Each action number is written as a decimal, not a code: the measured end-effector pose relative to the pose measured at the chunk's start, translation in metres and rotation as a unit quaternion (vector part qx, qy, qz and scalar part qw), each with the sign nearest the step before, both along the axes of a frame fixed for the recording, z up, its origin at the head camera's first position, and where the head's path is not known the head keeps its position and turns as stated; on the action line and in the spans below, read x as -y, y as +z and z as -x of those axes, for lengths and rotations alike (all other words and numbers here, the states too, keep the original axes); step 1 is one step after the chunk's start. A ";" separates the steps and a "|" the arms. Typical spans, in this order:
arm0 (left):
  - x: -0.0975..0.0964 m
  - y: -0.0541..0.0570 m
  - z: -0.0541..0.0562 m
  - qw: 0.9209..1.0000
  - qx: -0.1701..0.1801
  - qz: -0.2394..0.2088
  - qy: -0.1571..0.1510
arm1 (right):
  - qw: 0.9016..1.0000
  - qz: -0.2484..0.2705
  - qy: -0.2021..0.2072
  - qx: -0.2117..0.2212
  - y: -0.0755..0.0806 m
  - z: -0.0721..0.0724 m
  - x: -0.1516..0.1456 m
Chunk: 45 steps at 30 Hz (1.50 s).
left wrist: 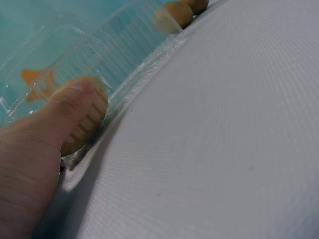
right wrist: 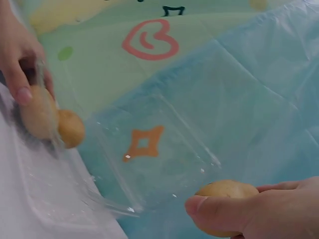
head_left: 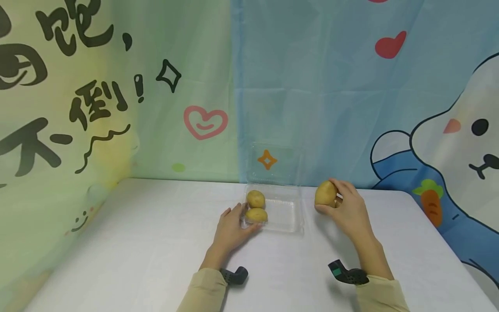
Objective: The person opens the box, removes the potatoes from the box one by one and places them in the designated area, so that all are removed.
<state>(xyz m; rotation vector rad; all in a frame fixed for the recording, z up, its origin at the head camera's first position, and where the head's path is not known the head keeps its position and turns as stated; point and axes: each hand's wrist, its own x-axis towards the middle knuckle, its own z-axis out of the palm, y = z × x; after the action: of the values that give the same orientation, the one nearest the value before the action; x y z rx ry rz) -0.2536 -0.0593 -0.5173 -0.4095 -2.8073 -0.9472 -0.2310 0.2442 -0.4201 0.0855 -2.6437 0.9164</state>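
Note:
A clear plastic clamshell container [head_left: 283, 216] sits on the table with its lid [head_left: 273, 167] raised at the back. Two yellow-brown potatoes lie in its left side, a rear potato [head_left: 255, 199] and a front potato [head_left: 256, 215]. My left hand [head_left: 232, 232] holds the container's front left corner, the thumb [left wrist: 75, 99] against the wall over the front potato. To the right of the container, my right hand [head_left: 348, 210] grips another potato [head_left: 325, 193] between thumb and fingers. In the left wrist view a second brown rounded shape [left wrist: 197, 5] shows beside this potato, cut by the frame edge.
A white cloth covers the table [head_left: 136, 242]. Behind it hangs a printed curtain [head_left: 319, 108] with hearts, writing and a white cartoon animal, close to the raised lid. Dark devices are strapped to the left wrist [head_left: 235, 276] and the right wrist [head_left: 348, 274].

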 end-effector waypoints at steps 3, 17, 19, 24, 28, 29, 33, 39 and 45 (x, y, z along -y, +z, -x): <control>0.000 0.000 -0.001 1.000 -0.003 0.000 -0.002 | 1.000 -0.006 -0.015 0.016 0.003 -0.002 -0.010; 0.000 0.001 0.000 1.000 -0.003 0.002 0.000 | 0.998 -0.033 -0.010 0.049 0.006 -0.004 -0.048; 0.000 0.001 0.000 1.000 -0.004 0.003 0.000 | 0.998 -0.043 -0.008 0.055 0.006 -0.005 -0.053; 0.000 0.001 0.001 1.000 -0.007 0.002 0.000 | 0.995 -0.059 0.013 0.079 0.006 -0.007 -0.064; 0.000 -0.001 0.001 1.000 -0.009 0.000 -0.001 | 0.991 -0.063 0.018 0.118 0.006 -0.009 -0.070; 0.000 -0.001 0.001 1.000 -0.009 0.000 -0.001 | 0.990 -0.064 0.016 0.127 0.006 -0.010 -0.070; -0.001 -0.003 0.002 1.000 -0.011 -0.001 -0.001 | 0.985 -0.069 0.009 0.161 0.005 -0.011 -0.073; -0.001 -0.002 0.001 1.000 -0.012 0.003 -0.004 | 0.976 -0.055 -0.007 0.210 0.005 -0.011 -0.074; 0.000 0.000 0.000 1.000 -0.010 0.005 -0.005 | 0.965 -0.057 -0.019 0.254 0.004 -0.014 -0.076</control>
<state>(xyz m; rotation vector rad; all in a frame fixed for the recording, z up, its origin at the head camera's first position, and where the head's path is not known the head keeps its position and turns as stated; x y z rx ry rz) -0.2533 -0.0593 -0.5175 -0.4310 -2.7956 -0.9255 -0.2171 0.3205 -0.4161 -0.2009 -3.1552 0.8634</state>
